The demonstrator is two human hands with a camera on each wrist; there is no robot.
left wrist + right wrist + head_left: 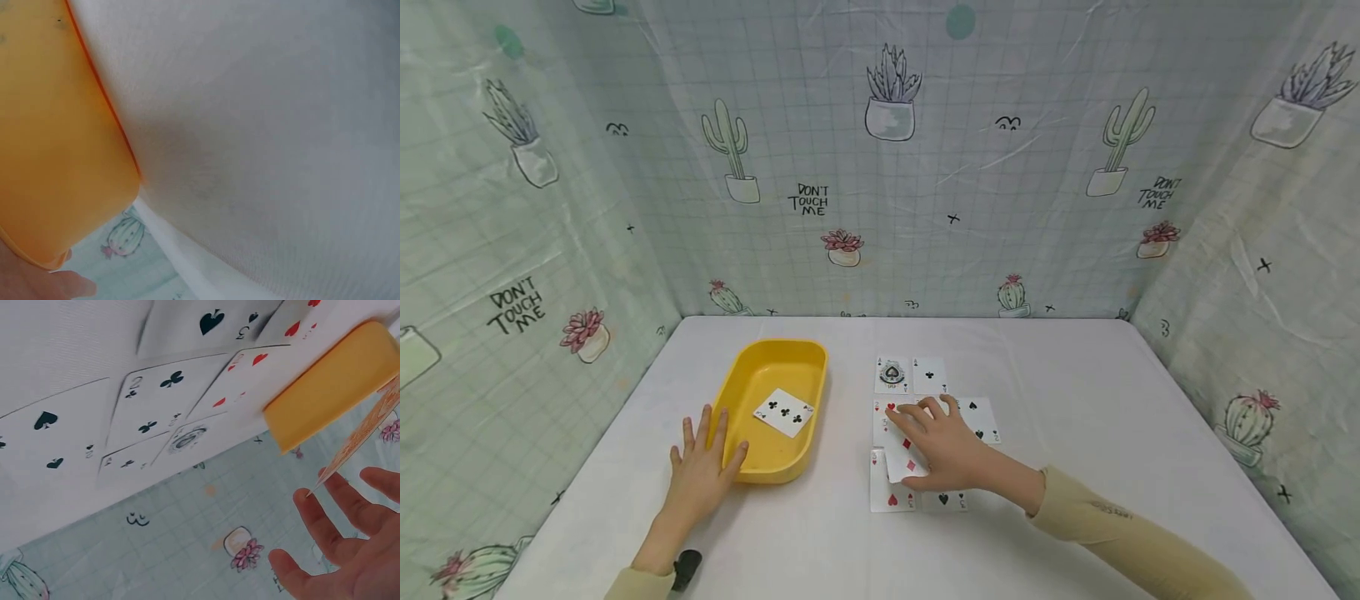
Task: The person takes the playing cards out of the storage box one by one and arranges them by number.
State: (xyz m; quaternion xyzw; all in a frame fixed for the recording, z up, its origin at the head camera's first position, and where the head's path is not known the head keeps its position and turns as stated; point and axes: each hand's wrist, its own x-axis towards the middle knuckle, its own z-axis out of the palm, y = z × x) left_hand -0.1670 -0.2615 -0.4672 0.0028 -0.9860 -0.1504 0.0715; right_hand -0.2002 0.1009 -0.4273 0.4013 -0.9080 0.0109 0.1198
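Note:
My right hand [947, 446] pinches a diamond playing card [895, 467] between thumb and fingers, above the laid-out cards. In the right wrist view this card shows nearly edge-on, with an orange patterned back. Under and around it lie the two of hearts [240, 375], two of clubs [156, 394], two of spades [981, 417], three of hearts [889, 498] and three of spades [951, 502]. My left hand [696, 475] rests with spread fingers at the near left rim of a yellow tray [775, 475]. Inside the tray is a three of clubs [784, 412], face up.
Behind the twos, the ace of spades [892, 376] and ace of clubs [929, 376] lie side by side. The white table [1060, 375] is enclosed by a cactus-print cloth [955, 167] at the back and sides. A dark object [687, 570] shows beside my left wrist.

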